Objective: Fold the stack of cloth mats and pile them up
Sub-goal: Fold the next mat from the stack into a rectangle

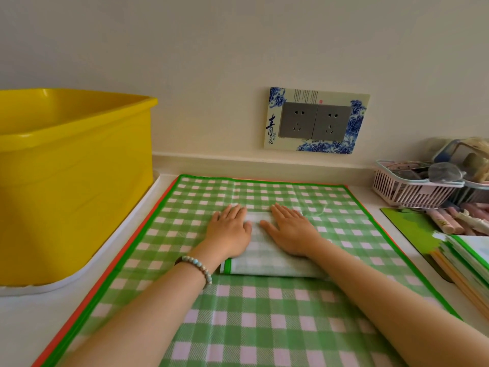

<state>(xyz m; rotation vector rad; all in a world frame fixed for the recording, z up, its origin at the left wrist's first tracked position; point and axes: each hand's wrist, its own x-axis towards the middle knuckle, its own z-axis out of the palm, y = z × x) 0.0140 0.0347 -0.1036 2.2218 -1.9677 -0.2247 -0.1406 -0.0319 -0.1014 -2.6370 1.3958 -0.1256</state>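
Hands, left point(229, 232) and right point(289, 230), flat on folded mat point(267, 263).

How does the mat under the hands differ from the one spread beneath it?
The folded mat is a small layered bundle; the spread mat lies open and flat. The folded mat looks paler; the spread mat's checks are bolder. Both are green-checked with green edging.
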